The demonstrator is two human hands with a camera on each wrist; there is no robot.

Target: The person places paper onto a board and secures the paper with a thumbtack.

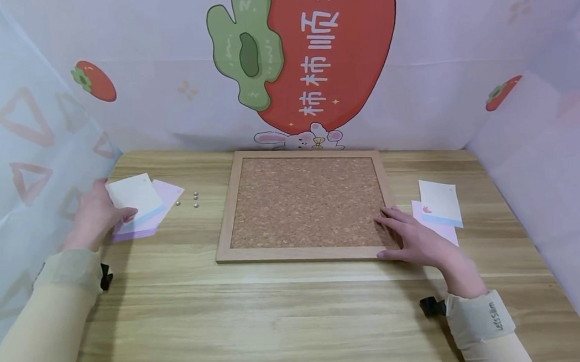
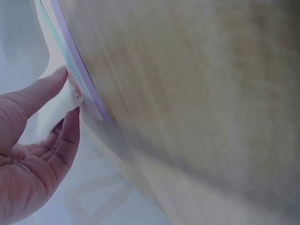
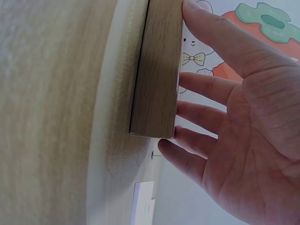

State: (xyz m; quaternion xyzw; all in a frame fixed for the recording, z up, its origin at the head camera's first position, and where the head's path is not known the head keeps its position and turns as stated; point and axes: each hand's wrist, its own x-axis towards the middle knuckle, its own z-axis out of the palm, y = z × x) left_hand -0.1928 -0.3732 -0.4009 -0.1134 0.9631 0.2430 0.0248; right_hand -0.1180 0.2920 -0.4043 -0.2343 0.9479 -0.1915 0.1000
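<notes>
At the table's left side, my left hand (image 1: pixel 93 216) pinches the near left corner of a white note sheet (image 1: pixel 136 193) with a blue bottom strip. In the left wrist view its thumb lies on the sheet (image 2: pixel 55 101), the fingers are behind it, and the paper bends between them. Partly under it is a pink-purple note sheet (image 1: pixel 170 191). A wood-framed cork board (image 1: pixel 306 202) lies flat at the back middle. My right hand (image 1: pixel 418 240) rests at its near right corner, fingers extended over the frame (image 3: pixel 157 70) and thumb at the front edge.
Several small metallic studs (image 1: pixel 195 196) lie between the left sheets and the board. Right of the board, another white note sheet (image 1: pixel 440 198) overlaps a pink-purple one (image 1: pixel 447 234). A printed cloth (image 1: pixel 166 116) hangs behind the table and along both sides.
</notes>
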